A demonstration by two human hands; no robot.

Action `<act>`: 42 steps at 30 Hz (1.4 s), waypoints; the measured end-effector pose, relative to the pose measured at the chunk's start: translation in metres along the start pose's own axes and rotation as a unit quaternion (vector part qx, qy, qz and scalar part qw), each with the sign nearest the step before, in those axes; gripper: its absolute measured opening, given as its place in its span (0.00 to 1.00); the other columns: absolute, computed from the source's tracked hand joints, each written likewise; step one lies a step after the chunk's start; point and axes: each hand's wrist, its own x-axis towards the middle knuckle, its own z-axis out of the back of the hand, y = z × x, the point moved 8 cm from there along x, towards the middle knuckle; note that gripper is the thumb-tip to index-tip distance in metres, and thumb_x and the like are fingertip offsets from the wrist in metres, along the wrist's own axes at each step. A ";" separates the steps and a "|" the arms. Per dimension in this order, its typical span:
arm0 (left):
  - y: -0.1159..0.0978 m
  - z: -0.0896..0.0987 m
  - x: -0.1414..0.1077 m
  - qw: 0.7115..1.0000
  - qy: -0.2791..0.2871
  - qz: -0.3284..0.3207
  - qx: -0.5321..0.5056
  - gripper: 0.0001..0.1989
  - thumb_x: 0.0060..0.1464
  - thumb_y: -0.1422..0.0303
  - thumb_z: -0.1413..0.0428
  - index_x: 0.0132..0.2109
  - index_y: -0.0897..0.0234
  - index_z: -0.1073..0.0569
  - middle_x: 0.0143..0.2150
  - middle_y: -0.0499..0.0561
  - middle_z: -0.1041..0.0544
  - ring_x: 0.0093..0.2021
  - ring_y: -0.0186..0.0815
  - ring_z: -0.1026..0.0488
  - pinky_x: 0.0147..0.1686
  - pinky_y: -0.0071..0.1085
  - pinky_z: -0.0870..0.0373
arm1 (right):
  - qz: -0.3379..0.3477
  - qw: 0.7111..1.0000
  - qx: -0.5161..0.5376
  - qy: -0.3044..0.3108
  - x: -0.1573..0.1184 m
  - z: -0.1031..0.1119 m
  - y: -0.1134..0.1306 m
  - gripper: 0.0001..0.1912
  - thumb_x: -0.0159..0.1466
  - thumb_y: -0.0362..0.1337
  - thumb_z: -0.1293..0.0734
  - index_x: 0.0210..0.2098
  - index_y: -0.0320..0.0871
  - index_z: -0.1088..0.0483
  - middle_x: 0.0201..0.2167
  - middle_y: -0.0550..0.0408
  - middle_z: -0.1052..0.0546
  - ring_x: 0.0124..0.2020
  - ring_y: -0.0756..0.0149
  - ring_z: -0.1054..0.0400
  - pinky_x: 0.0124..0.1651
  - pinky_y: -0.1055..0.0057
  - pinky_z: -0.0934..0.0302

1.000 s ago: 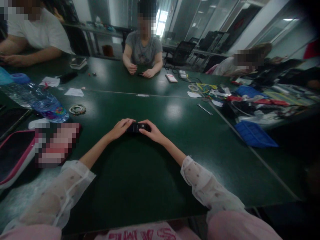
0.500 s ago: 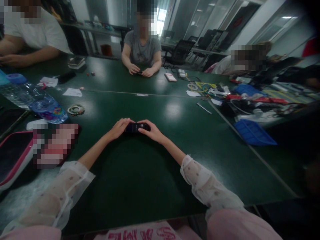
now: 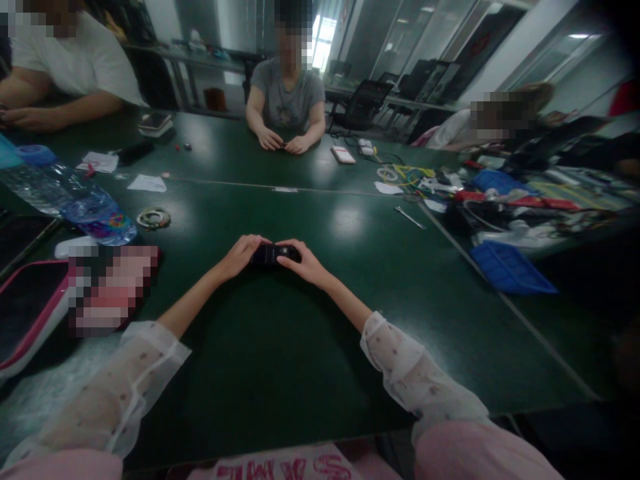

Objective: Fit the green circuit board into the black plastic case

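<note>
A small black device (image 3: pixel 270 255) with faint white markings on its dark face is held low over the green table; its exact kind is too dim to make out. Around its left end my left hand (image 3: pixel 241 256) is closed, fingers along the top edge. My right hand (image 3: pixel 306 261) grips the other end, with the thumb on the front face and the fingers over the top. Both ends of the device are partly hidden by the hands.
Left of my arms lie a water bottle (image 3: pixel 95 207), a bracelet (image 3: pixel 153 219), a pink case (image 3: pixel 117 287) and a pink-rimmed device (image 3: pixel 30 313). A wrench (image 3: pixel 410 218), a blue tray (image 3: pixel 513 267) and tangled cables (image 3: pixel 410 177) are rightward. People sit across the green table (image 3: pixel 280 373).
The head view has shifted slightly, so the things at the right sit a little further right. Both hands keep the same grip on the black device.
</note>
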 end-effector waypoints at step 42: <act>0.011 -0.005 0.006 0.998 0.002 -0.055 0.016 0.33 0.46 0.60 0.33 0.58 0.60 0.34 0.56 0.58 0.28 0.56 0.49 0.29 0.54 0.50 0.32 | 0.025 0.983 0.064 -0.173 -0.003 0.024 -0.004 0.26 0.60 0.51 0.30 0.54 0.49 0.35 0.50 0.51 0.27 0.52 0.56 0.31 0.56 0.55 0.36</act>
